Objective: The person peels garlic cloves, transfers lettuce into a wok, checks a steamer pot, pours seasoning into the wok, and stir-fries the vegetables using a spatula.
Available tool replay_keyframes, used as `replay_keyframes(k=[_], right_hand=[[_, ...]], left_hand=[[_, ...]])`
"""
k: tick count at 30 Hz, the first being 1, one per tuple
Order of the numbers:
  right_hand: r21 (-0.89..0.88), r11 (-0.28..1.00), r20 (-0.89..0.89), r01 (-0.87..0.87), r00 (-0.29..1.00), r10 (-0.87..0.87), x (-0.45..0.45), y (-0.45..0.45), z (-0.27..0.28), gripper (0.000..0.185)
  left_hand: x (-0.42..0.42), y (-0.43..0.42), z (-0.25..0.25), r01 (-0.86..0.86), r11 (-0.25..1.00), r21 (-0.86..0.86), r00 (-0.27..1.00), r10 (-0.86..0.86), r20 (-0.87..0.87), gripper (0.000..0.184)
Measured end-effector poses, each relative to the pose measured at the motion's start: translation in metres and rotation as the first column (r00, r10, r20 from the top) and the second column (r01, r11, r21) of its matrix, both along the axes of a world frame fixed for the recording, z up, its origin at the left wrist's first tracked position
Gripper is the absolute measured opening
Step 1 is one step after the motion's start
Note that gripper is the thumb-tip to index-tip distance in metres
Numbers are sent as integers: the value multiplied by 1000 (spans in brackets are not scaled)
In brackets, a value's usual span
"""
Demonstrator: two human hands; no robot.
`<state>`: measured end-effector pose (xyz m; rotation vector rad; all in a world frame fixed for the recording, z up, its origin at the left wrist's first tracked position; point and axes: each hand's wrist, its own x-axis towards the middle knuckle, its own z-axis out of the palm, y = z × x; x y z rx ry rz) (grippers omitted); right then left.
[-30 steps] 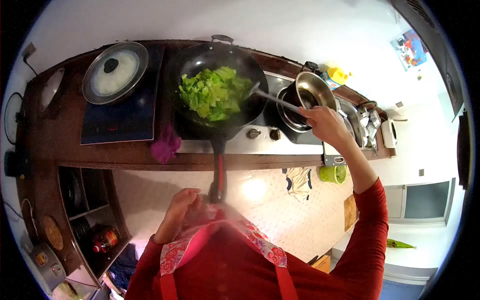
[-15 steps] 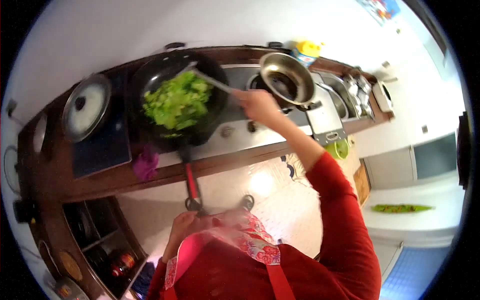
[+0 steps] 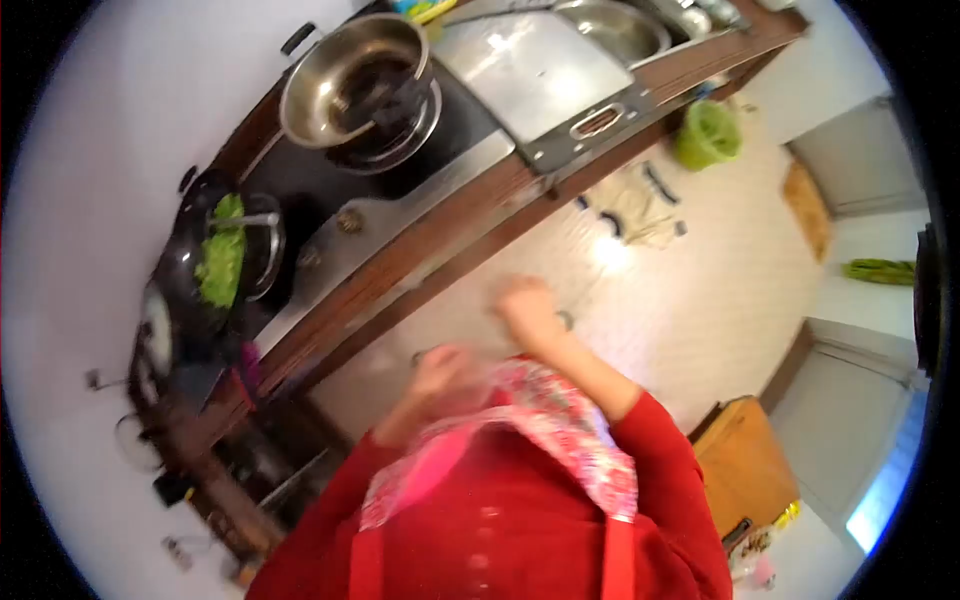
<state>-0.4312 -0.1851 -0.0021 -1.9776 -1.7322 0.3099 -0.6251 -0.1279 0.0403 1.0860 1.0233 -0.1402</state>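
Observation:
My right hand (image 3: 530, 312) hangs over the floor in front of the counter, blurred, its fingers curled and no utensil visible in it. My left hand (image 3: 440, 372) is near the apron (image 3: 540, 400), smeared by motion. At the left, chopped green leaves (image 3: 220, 265) lie in the black wok (image 3: 180, 250), and a metal spatula (image 3: 245, 219) rests across it. A steel pan (image 3: 350, 70) sits on the hob beyond, tilted over the rear burner area.
A metal board (image 3: 540, 75) and a sink (image 3: 615, 30) are farther along the counter (image 3: 430, 220). On the floor (image 3: 500, 260) are a green bin (image 3: 708, 135) and a cloth (image 3: 635, 205). A wooden cabinet (image 3: 745, 460) stands at the lower right.
The view has swung right, shifting the wok to the left edge. My right hand has let go of the spatula and come back from the wok toward my body.

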Motion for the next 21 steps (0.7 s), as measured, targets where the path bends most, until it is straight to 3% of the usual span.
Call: replay_keyframes(k=[2, 3, 5, 7, 8, 11, 13, 14, 15, 16, 17, 19, 21], right_hand=[[-429, 897, -15, 111, 991, -130, 40, -77, -44, 28], [-438, 874, 28, 212, 975, -222, 38, -110, -74, 28], [-598, 766, 35, 238, 962, -272, 34, -166, -108, 27], [-714, 682, -82, 158, 949, -305, 22, -205, -144, 26], [-722, 681, -157, 121, 930, -331, 14, -212, -153, 27], [-787, 613, -285, 75, 836, -468, 5, -214, -160, 35], [-901, 432, -302, -39, 772, -560, -10, -216, -188, 45], [-917, 388, -339, -91, 691, -639, 2, -206, -172, 55], [-929, 365, -320, -61, 631, -707, -13, -214, -200, 65], [-924, 377, -333, -64, 619, -711, -21, -219, -216, 67], [-911, 411, -331, 37, 530, -781, -36, -225, -230, 69], [-914, 395, -289, 97, 529, -798, -45, -221, -229, 69], [-908, 396, -274, 139, 519, -810, -45, -215, -227, 67]], left_hand=[[45, -18, -12, 130, 991, -7, 991, -130, -19, 16], [56, -21, -25, 187, 982, -16, 982, -188, -22, 17], [88, -28, -35, 180, 984, 18, 983, -180, 46, 17], [106, -34, -65, 223, 968, 118, 969, -233, 78, 17], [107, -35, -79, 244, 955, 172, 960, -263, 99, 17], [111, -34, -136, 354, 918, 179, 935, -340, -102, 19], [159, -27, -121, 124, 992, -24, 954, -125, -271, 19], [172, -6, -144, 411, 908, 81, 882, -374, -287, 18], [167, 15, -194, 542, 818, 192, 808, -445, -385, 24], [188, 28, -211, 388, 905, 174, 889, -318, -329, 22], [213, 41, -227, 213, 964, 156, 944, -163, -287, 20], [259, 75, -268, 346, 895, 281, 914, -254, -317, 17], [283, 132, -350, 306, 810, 499, 948, -214, -234, 17]])
